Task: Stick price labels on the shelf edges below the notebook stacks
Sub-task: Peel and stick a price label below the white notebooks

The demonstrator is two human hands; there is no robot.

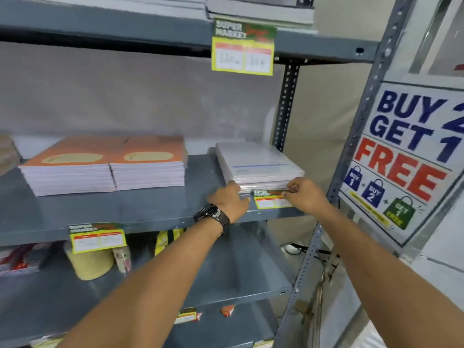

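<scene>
A green and yellow price label (270, 199) lies against the front edge of the middle grey shelf (160, 217), just below a plastic-wrapped white notebook stack (256, 164). My left hand (229, 199), with a dark watch on its wrist, presses on the label's left end. My right hand (305, 194) pinches the label's upper right corner. Two orange notebook stacks (105, 167) sit further left on the same shelf, and a second label (96, 237) hangs on the edge below them. A third label (243, 47) hangs from the top shelf under grey notebook stacks (258, 10).
A perforated grey upright (356, 136) stands at the right, next to a "BUY 2 GET 1 FREE" poster (406, 156). The lower shelf holds a beige tape roll (90, 263), yellow packets (165, 239) and other small goods. More labels (187, 316) hang lower down.
</scene>
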